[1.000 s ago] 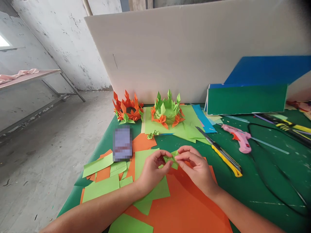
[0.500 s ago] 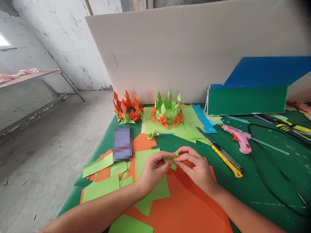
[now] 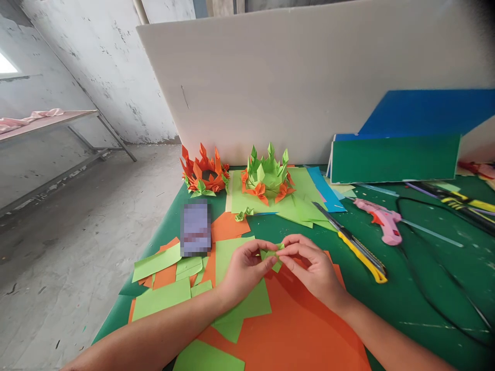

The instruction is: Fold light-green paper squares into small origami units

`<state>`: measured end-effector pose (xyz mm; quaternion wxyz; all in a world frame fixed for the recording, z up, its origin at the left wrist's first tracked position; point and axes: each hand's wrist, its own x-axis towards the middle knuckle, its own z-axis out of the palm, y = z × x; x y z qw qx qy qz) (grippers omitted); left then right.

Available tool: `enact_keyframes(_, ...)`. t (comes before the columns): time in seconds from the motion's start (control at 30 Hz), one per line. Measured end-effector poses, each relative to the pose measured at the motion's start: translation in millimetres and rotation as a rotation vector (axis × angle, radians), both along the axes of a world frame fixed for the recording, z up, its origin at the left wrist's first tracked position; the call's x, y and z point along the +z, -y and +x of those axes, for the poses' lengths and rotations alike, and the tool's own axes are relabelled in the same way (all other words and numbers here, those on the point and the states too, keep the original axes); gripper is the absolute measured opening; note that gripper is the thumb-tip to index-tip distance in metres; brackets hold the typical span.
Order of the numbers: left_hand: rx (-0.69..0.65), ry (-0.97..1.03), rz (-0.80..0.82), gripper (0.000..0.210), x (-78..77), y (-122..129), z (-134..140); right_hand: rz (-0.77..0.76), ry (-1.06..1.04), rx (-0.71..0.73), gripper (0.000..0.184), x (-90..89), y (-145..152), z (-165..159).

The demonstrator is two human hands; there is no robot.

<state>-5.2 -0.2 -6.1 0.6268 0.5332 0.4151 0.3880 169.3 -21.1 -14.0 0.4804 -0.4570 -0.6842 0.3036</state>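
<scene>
Between my two hands is a small piece of folded green paper (image 3: 277, 265), held above a large orange sheet (image 3: 301, 330). My left hand (image 3: 247, 270) pinches its left side between thumb and fingers. From the right, my right hand (image 3: 309, 263) grips the same piece with its fingertips, which partly hide it. Green sheets (image 3: 247, 304) lie under and beside my left forearm. Beyond my hands stand an orange folded-paper crown (image 3: 201, 175) and a green folded-paper crown (image 3: 268, 178) with orange flowers. Small green paper flowers (image 3: 243, 214) lie in front of them.
A phone with a blurred screen (image 3: 195, 229) lies left among paper scraps. To the right are a yellow utility knife (image 3: 358, 252), its blade out, and a pink glue gun (image 3: 381, 219) with a trailing black cord (image 3: 421, 288). A white board (image 3: 270, 82) rises behind the table.
Almost nothing differs. My hands stay in the same spot with the green paper between them, and the fingertips have shifted only very slightly.
</scene>
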Motion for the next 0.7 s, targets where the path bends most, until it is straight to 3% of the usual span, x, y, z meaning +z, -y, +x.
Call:
enact_keyframes(0.23,0.030,0.037,0.103,0.027,-4.7,-1.1,2.0,-0.103,-0.133,0.042,0.008,-0.5,-0.4,-4.8)
enact_keyframes(0.43,0.020,-0.143,0.278,0.029,-6.2,0.8,0.5,-0.095,-0.037,0.023,0.003,-1.9,0.6,-4.8)
enact_keyframes(0.7,-0.021,-0.169,0.275,0.030,-7.7,1.0,-0.8,-0.004,0.064,0.006,0.012,2.9,1.9,-3.8)
